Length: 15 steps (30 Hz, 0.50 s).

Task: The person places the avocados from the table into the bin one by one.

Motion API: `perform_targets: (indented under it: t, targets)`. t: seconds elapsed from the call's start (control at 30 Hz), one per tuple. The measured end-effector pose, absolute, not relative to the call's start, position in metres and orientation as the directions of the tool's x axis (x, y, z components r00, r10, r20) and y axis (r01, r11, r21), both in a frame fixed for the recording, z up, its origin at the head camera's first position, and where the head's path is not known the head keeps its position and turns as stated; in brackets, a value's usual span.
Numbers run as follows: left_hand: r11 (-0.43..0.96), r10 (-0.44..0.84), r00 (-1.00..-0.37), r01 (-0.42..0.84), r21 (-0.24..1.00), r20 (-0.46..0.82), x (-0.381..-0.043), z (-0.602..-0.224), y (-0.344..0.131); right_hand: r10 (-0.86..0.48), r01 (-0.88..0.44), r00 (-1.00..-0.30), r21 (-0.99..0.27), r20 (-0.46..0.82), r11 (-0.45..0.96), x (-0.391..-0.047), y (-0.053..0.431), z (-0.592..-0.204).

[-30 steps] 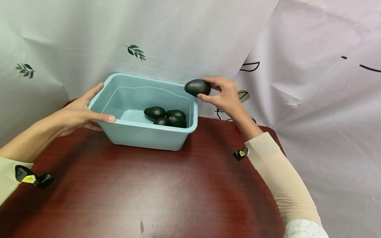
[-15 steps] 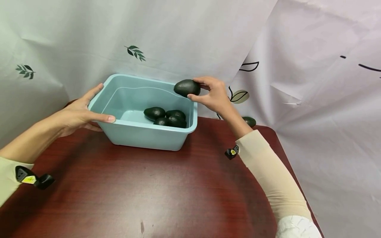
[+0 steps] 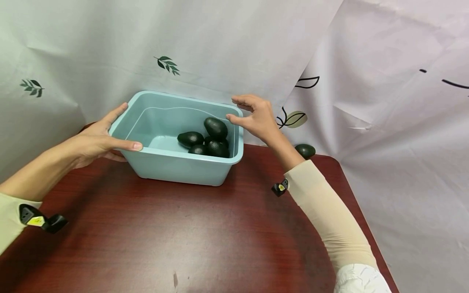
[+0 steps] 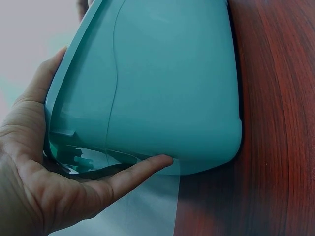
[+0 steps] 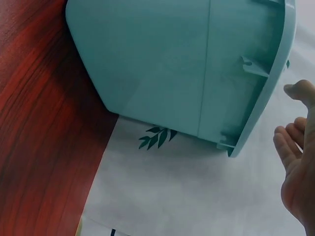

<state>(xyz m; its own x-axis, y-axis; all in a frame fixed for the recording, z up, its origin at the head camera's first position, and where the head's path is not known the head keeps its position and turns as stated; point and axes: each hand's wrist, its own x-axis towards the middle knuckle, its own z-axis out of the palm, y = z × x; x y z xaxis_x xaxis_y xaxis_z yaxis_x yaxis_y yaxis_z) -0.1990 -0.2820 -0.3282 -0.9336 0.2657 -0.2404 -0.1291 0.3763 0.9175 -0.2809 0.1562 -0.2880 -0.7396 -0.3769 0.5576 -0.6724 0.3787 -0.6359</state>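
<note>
A light blue plastic tub stands at the back of the table. My left hand is spread around its front left corner, with a straight thumb on the front rim and the index finger along the left rim. Several dark green avocados lie inside at the right end; the topmost avocado rests on the others. At the right rim, my right hand hovers with nothing in it, thumb and fingers apart. The right wrist view shows this hand just beyond the tub's rim.
Another avocado sits at the table's back right edge, behind my right forearm. A white cloth with leaf prints hangs right behind the tub. The dark red wooden table stretches out in front.
My right hand has moved left over the rim and let go of its avocado, which now rests on the others in the tub. The left hand and the tub have stayed put.
</note>
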Motion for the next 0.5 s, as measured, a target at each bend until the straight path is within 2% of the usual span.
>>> perform_targets:
  t: [0.3,0.5]
  targets:
    - [0.380,0.262,-0.935,-0.129,0.916,-0.240,-0.199,-0.328,-0.282,-0.351,-0.591,-0.806,-0.677,0.477,0.439,-0.282,0.167,-0.294]
    - [0.384,0.260,-0.935,-0.128,0.915,-0.239,-0.199,-0.328,-0.282,-0.334,-0.591,-0.807,-0.673,0.488,0.445,-0.281,0.173,-0.300]
